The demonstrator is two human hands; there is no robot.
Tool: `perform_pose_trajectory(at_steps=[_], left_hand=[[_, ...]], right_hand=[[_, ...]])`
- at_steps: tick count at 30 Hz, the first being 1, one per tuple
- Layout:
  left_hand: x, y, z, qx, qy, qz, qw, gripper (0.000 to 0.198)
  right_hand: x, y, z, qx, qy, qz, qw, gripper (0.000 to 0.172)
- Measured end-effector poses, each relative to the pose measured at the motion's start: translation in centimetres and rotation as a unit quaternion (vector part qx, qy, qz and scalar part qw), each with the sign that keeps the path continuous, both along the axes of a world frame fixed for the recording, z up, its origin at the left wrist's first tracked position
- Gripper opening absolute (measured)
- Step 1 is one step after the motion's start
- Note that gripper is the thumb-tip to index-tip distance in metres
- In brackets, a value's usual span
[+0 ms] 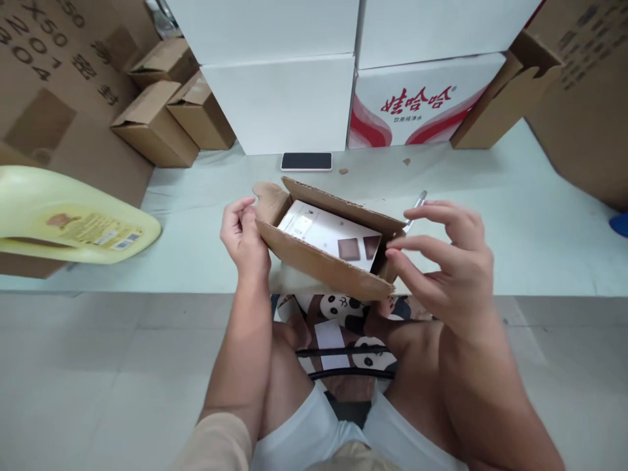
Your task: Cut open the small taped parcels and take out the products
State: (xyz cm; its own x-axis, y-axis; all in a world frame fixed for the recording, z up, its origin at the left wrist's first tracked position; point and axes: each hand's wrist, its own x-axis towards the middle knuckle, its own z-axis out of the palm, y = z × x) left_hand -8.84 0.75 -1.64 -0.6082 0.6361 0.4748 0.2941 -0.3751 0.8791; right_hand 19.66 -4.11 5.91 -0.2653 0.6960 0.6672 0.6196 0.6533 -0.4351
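An open brown cardboard box (318, 261) is tilted at the table's front edge, its flaps raised. Inside it lies a white printed box (331, 232) with dark squares on its face. My left hand (246, 239) grips the cardboard box's left end, thumb and fingers closed on the cardboard. At the right end is my right hand (449, 255), with thumb and forefinger near the box's edge and the other fingers spread. A thin silvery object (417, 208) shows beside its fingertips; whether the hand touches it is unclear.
On the table (196, 216), a phone (307, 161) lies before stacked white cartons (284, 104). Small brown boxes (157, 124) stand back left, a yellow bottle (98, 219) at left. An open tall box (505, 91) stands back right. Cardboard scraps lie near the phone.
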Motion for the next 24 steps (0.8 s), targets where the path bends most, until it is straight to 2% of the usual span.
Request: perform_pose_trajectory(at_steps=[1,3,4,5,9,10,12,15,17,20,24], left_hand=[[0.3,-0.2,0.3,0.009,0.003,-0.003,1.0,0.029],[0.9,-0.7,1.2,0.045,0.003,-0.008,0.999,0.031],[1.2,-0.9,1.8,0.071,0.001,-0.01,0.997,0.03],[1.5,-1.3,2.5,0.101,0.0,-0.011,0.995,0.028],[2.4,-2.9,4.8,0.195,0.042,-0.008,0.98,0.02],[2.6,-3.3,5.2,0.204,0.062,-0.009,0.977,0.018],[2.8,-3.9,5.6,0.194,0.094,-0.015,0.976,0.014],[3.0,-4.4,5.6,0.143,0.101,-0.025,0.984,0.017],[2.8,-4.2,5.3,0.125,0.078,-0.024,0.989,0.021],[2.1,-3.5,4.5,0.116,0.042,-0.007,0.992,0.023],[1.2,-2.3,3.3,0.07,0.071,0.012,0.995,0.032]], right_hand=[[-0.2,-0.3,0.6,-0.012,0.005,0.037,0.999,0.008],[-0.8,-0.9,1.8,-0.054,0.005,0.128,0.99,0.023],[-1.0,-1.3,2.3,-0.076,-0.002,0.153,0.985,0.027],[-1.2,-1.5,2.7,-0.096,-0.015,0.153,0.983,0.03],[-1.3,-2.1,3.0,-0.148,-0.094,0.069,0.982,0.03],[-1.2,-2.1,2.7,-0.161,-0.12,0.062,0.978,0.035],[-1.1,-1.9,2.0,-0.189,-0.174,0.054,0.965,0.054],[-1.3,-1.0,0.4,-0.226,-0.234,0.024,0.945,0.081],[-1.6,-0.3,-0.7,-0.244,-0.242,0.0,0.939,0.091],[-1.8,0.3,-1.4,-0.248,-0.192,-0.016,0.949,0.09],[-1.1,-0.6,-0.2,-0.172,-0.011,0.0,0.985,0.082]])
